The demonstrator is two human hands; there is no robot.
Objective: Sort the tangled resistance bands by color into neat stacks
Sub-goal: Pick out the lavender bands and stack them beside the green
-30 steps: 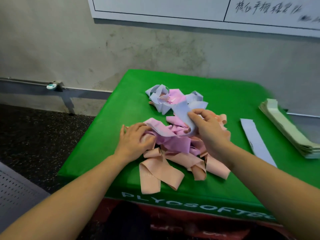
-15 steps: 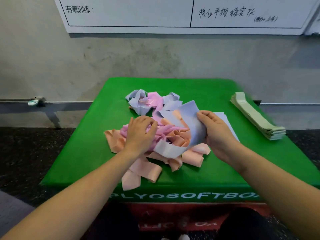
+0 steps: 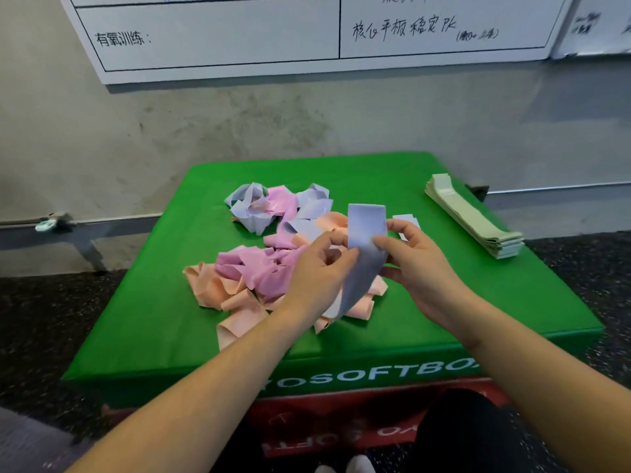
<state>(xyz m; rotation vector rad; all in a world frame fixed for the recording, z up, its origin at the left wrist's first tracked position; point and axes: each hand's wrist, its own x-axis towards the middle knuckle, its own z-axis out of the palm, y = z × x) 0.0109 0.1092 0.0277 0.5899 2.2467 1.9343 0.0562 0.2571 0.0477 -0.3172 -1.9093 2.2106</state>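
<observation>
head | left hand (image 3: 321, 268) + right hand (image 3: 415, 257) each pinch lavender band (image 3: 366, 240) held above tangled pile (image 3: 273, 261), tabletop (image 3: 170, 302) centre | risk: tail at 6 o'clock snags peach loops, drags pile | green stack (image 3: 474, 220) at 2 o'clock

green box (image 3: 205, 336) front reads "osoftbo"; wall board (image 3: 211, 39) reads "有氧训练:".

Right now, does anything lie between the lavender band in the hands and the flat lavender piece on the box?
Only the right hand, gripping the lavender band, covers most of the flat lavender piece. No other band lies between them.
</observation>
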